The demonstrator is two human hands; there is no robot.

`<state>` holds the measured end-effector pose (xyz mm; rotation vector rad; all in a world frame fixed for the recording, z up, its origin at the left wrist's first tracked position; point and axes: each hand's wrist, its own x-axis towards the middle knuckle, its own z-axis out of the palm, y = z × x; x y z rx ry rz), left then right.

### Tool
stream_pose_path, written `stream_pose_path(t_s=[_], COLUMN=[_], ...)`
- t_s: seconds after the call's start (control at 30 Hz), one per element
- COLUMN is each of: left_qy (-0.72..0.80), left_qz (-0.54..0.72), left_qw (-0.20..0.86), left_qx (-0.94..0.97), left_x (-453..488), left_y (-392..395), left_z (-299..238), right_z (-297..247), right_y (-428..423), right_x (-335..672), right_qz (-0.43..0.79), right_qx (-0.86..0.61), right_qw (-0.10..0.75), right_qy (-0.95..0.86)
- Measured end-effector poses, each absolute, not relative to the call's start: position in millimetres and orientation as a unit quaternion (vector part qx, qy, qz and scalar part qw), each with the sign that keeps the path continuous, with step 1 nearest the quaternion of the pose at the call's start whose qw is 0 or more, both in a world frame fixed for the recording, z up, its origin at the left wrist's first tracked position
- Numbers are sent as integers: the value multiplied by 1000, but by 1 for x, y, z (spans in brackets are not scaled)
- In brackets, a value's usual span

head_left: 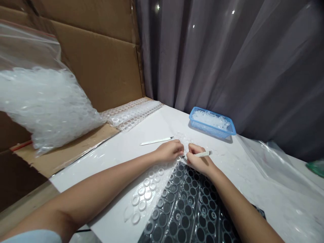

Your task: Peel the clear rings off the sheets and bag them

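Observation:
My right hand (198,158) grips a slim white-handled tool (203,154), pen-like, its dark tip pointing left toward my other hand. Curled fingers close my left hand (170,150) at the top of a clear sheet of round plastic rings (146,194); what they pinch is hidden. A small white ring (178,159) shows just below those fingertips. Under both hands, a black sheet (187,206) lies beneath clear plastic strips with many circles. Beyond my left hand rests a second white tool (156,141) with a dark pointed tip.
A blue basket (212,130) of clear plastic pieces stands at the back. To the left, a big clear bag (48,104) of rings leans by cardboard (96,64). Ring sheets (135,113) lie behind it. Clear plastic film (273,162) covers the table's right side, before a grey curtain (215,50).

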<state>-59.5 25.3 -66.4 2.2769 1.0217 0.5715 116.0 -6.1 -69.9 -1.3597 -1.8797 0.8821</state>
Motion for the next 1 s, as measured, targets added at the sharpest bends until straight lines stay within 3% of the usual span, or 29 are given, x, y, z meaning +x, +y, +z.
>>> stream_pose_path(t_s=[0.17,0.3,0.53,1.0], left_qy=[424,400,343,384], left_qz=[309,232,82,-32], left_qw=[346,387,221,139], left_qx=[778,798,909,912], left_x=[-73,-83,-72,-54], left_y=[34,32,19,4], left_z=[-51,-36,-50,-48], right_z=[-69,-73,-75,-59], right_y=[-6,-6,-9,-18], right_x=[117,120,118,111], right_qz=[368,437,457,345], right_qx=[-519,-493,-479,-510], right_qw=[336,361,337,270], right_qy=[-695,-660,-670,-740])
